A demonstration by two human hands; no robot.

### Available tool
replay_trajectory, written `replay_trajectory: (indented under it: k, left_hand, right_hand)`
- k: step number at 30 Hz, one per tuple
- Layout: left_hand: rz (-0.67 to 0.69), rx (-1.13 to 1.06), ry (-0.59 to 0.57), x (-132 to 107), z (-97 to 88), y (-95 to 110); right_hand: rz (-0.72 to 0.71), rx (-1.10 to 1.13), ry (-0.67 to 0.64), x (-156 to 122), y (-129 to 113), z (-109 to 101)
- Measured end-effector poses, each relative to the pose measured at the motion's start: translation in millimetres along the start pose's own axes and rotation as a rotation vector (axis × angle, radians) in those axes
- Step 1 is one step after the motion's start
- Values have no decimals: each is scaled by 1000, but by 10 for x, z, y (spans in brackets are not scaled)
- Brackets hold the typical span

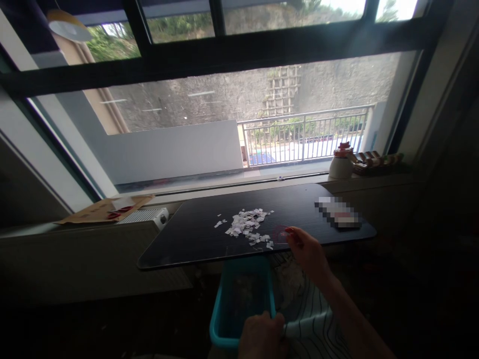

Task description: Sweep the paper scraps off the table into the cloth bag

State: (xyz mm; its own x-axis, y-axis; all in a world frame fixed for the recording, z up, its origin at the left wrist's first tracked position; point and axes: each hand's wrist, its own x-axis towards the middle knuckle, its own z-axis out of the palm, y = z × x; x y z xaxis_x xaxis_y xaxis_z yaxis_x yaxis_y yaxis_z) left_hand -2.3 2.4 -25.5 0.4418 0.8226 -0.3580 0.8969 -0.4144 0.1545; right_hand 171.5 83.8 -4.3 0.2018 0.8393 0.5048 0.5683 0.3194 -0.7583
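A pile of small white paper scraps [247,225] lies on a dark tabletop [179,239] near its front edge. My right hand [306,252] rests at that edge, just right of the scraps, fingers curled together around something small and reddish that I cannot make out. Below the table's edge, my left hand [262,336] grips the near rim of a teal plastic bin [239,299] held under the scraps. Shreds seem to lie inside the bin, but it is dim.
A small dark item with a blurred label [339,213] lies on the table's right side. A white jar with a red lid [341,162] and a wooden rack [374,160] stand on the window sill. Brown envelopes [105,209] lie at left.
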Motion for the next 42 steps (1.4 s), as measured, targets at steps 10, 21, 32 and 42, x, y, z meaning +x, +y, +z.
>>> replay_trajectory:
  k: [10, 21, 32, 42]
  left_hand:
    - [12, -25, -35, -26, -37, 15]
    - [13, -29, -48, -42, -54, 34]
    - [-3, -54, -58, -49, -80, 40]
    - [0, -58, -42, -43, -43, 32]
  right_hand:
    - [-1, 51, -157, 185, -182, 221]
    - [9, 118, -189, 91, -200, 312]
    - [3, 120, -182, 36, -208, 322]
    - [23, 153, -190, 58, -140, 247]
